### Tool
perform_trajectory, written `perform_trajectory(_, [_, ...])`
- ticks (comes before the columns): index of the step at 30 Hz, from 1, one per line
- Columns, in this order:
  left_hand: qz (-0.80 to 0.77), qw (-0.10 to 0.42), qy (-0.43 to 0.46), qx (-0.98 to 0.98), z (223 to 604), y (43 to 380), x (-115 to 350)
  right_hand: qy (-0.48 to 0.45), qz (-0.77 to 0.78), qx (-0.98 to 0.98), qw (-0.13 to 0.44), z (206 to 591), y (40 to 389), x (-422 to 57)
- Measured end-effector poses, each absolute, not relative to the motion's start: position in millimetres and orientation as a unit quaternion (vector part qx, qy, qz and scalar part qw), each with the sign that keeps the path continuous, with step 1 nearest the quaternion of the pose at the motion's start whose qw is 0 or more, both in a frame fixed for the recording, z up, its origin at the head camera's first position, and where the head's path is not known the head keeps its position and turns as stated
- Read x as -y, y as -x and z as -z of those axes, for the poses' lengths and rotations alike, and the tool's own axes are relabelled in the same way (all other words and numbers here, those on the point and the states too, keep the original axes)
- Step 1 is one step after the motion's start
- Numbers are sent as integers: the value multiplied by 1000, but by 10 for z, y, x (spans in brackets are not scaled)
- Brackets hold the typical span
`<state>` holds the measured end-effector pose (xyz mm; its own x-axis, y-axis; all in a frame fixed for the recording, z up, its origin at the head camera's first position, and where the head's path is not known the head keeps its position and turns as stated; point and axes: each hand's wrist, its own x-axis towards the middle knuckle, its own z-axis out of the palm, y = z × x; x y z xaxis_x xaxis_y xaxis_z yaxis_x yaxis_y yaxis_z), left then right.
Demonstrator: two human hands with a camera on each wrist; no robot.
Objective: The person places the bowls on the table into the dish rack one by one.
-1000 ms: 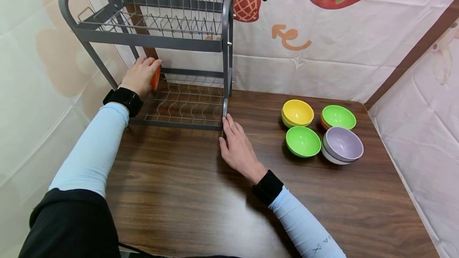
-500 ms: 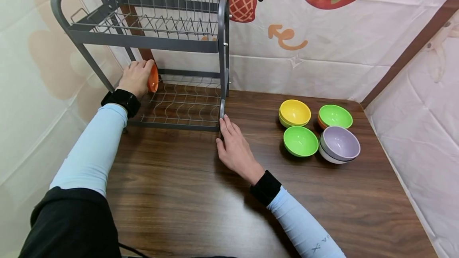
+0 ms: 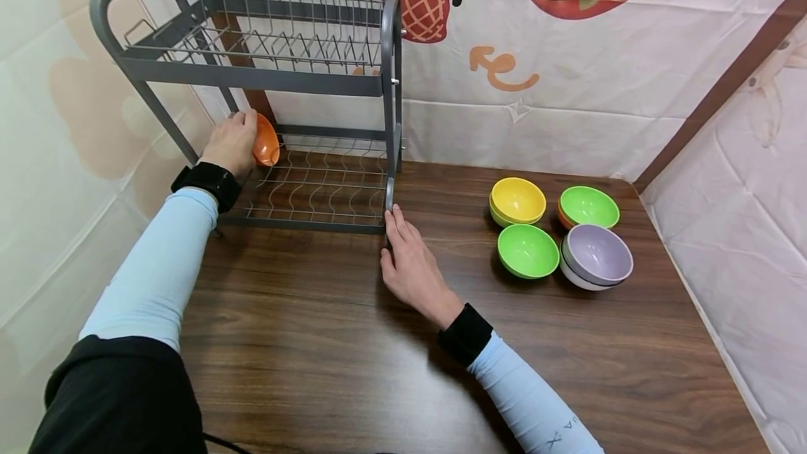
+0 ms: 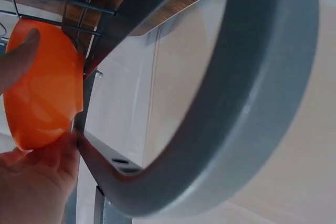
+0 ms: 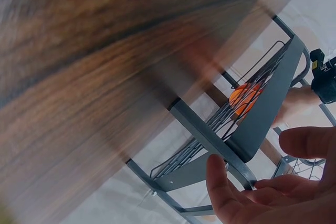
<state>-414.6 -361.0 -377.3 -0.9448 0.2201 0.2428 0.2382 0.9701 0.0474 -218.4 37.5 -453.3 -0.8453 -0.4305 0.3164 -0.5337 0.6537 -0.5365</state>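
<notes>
An orange bowl (image 3: 267, 140) stands tilted on its side at the left end of the lower tier of the grey dish rack (image 3: 252, 80). My left hand (image 3: 232, 141) holds it there. In the left wrist view the thumb lies against one side of the orange bowl (image 4: 50, 93), with the other fingers at its opposite side. At the rack's right front leg, my right hand (image 3: 412, 261) rests with its fingers nearly straight. The right wrist view has those fingers (image 5: 219, 184) close beside the grey leg (image 5: 197, 124).
On the right of the wooden table (image 3: 328, 328) are a yellow bowl (image 3: 518, 198) stacked on a green one, a single green bowl (image 3: 528, 251), another green bowl (image 3: 589, 206) over an orange one, and a purple bowl (image 3: 597, 254) stacked above white. Printed cloth walls (image 3: 567, 125) surround the table.
The orange bowl has turned so more of its inside faces the head camera. My left hand has shifted slightly left and down. My right hand stays at the rack leg.
</notes>
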Motion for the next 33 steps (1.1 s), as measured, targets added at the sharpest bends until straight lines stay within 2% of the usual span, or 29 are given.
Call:
perform_trajectory(11, [17,121,95,988,3823,4141,3574,-262,-307,911,81,4561,2198,-395])
perform_trajectory(22, [34,66,81,994,3724,4100,3548,-262,-306,911,82,4530,2212,-405])
perform_trajectory(25, [50,106,73,990,3619,3911,3397,-259,-311,910,87,4511,2200,-449])
perform_trajectory(30, [146,251,96,952,3478,3285,2818,-267,-313,901,135,4434,2151,-648])
perform_trajectory(33, [198,284,139,928,3537,2908,2393,-272,-326,889,170,4421,2118,-783])
